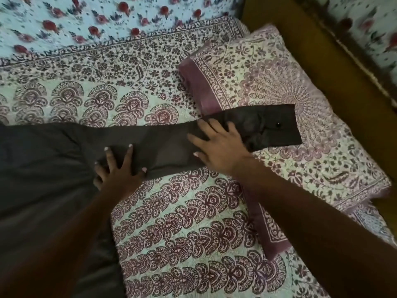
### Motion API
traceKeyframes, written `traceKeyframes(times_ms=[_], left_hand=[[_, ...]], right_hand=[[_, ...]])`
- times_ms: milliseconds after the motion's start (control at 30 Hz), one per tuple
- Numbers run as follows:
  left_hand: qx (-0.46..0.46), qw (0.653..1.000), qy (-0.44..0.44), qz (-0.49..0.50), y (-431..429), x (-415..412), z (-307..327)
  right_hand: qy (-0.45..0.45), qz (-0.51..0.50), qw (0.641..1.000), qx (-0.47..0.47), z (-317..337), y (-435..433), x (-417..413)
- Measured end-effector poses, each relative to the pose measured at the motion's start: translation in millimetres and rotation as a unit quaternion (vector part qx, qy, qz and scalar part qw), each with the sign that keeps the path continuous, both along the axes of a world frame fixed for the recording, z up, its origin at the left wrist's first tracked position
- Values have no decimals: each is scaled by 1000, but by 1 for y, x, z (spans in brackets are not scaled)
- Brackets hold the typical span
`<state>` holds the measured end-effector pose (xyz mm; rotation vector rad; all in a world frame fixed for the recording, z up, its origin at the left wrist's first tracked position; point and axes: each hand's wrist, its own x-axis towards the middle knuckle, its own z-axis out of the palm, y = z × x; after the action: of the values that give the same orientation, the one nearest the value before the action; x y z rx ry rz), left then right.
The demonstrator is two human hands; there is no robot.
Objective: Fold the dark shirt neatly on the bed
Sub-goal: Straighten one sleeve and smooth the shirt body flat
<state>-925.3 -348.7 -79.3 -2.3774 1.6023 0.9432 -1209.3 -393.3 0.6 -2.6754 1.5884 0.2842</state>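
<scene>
The dark grey cloth shirt (43,179) fills the lower left of the frame, its sleeve (167,145) stretched right across the maroon-printed quilted bedspread (182,211). Best to smooth the sleeve flat before folding it over the body. The left hand (120,166) presses, fingers spread, at the sleeve's root; the right hand (217,143), equally flat and grasping nothing, rests mid-sleeve. Further right, the buttoned cuff (277,125) lies on the printed pillow (311,158).
</scene>
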Motion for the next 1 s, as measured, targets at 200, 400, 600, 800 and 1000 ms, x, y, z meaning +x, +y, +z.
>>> traceKeyframes(times_ms=[200, 400, 600, 800, 1000], left_hand=[[-93, 994, 19, 55, -4, 14, 11], [-195, 978, -63, 44, 7, 55, 5], [-121, 989, -63, 59, 11, 66, -33], [-99, 993, -29, 63, 3, 70, -34], [-188, 981, -45, -2, 3, 46, -17]], right_hand=[[37, -161, 985, -40, -9, -14, -10], [-126, -82, 988, 37, -31, 10, 125], [-190, -43, 972, 128, -90, 0, 235], [-88, -72, 992, 57, -107, -5, 156], [14, -104, 994, 35, -81, -7, 70]])
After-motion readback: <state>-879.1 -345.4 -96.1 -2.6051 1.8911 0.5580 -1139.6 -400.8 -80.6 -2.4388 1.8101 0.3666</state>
